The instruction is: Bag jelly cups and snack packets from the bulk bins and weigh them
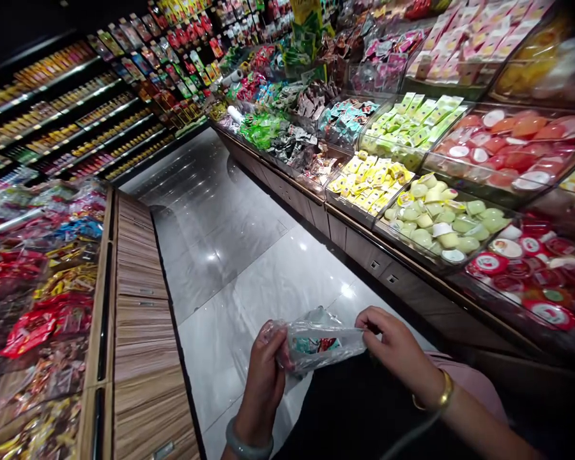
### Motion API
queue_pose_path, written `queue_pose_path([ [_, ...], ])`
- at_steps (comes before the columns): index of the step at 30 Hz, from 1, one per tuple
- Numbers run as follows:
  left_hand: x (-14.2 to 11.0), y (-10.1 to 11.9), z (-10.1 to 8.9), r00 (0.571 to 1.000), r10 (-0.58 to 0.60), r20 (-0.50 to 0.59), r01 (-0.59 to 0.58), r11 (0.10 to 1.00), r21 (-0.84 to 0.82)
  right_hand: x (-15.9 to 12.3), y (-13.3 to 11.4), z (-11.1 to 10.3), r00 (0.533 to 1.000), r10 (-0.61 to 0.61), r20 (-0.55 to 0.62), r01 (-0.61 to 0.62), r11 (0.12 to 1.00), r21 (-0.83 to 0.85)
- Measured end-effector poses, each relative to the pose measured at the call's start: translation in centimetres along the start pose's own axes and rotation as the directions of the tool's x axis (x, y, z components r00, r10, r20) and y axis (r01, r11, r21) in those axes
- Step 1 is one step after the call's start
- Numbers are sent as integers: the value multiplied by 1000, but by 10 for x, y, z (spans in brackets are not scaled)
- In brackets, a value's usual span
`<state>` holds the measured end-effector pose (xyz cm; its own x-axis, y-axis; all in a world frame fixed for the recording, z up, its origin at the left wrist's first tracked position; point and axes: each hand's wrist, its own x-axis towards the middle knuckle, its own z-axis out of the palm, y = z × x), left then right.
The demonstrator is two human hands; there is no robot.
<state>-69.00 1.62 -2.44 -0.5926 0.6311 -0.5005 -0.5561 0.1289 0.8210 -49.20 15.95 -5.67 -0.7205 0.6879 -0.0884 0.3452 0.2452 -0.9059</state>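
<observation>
A clear plastic bag [311,364] is stretched between my two hands, low in the middle of the view. Through its opening a few wrapped snacks [316,345] in teal and red show; their exact kind is too small to tell. My left hand [267,358] grips the bag's left side, thumb on top, with a pale bangle [249,441] at the wrist. Closed on the right edge of the bag's rim is my right hand [388,342], pinching the plastic between thumb and fingers. A gold bracelet [441,391] circles that wrist.
Along the right runs a counter of clear bins holding yellow packets [371,182], pale green jelly cups [441,217] and red-lidded cups [522,262]. A wooden counter [141,319] with bagged sweets stands at left. Between them lies a shiny tiled floor [230,268]; stocked shelves [71,108] line the back.
</observation>
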Motion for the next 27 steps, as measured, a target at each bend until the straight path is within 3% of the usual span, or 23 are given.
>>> queue_pose_path([
  [6,-73,-50,-20,999,-44,-4,44,999,15,-87,13,12,998,-30,-57,30,1000,-7],
  [12,-139,-98,-35,998,-40,56,41,999,-7,-197,33,33,969,-180,-167,178,984,-26],
  [17,-194,-126,-41,996,-40,75,41,999,-20,-277,34,41,948,-289,132,316,901,-296],
  [22,-245,-152,-53,989,-138,55,138,990,5,-316,27,34,956,-135,260,262,789,-555],
  [27,-286,-182,-58,969,-237,68,226,963,146,-344,24,16,937,-78,340,248,834,-493],
])
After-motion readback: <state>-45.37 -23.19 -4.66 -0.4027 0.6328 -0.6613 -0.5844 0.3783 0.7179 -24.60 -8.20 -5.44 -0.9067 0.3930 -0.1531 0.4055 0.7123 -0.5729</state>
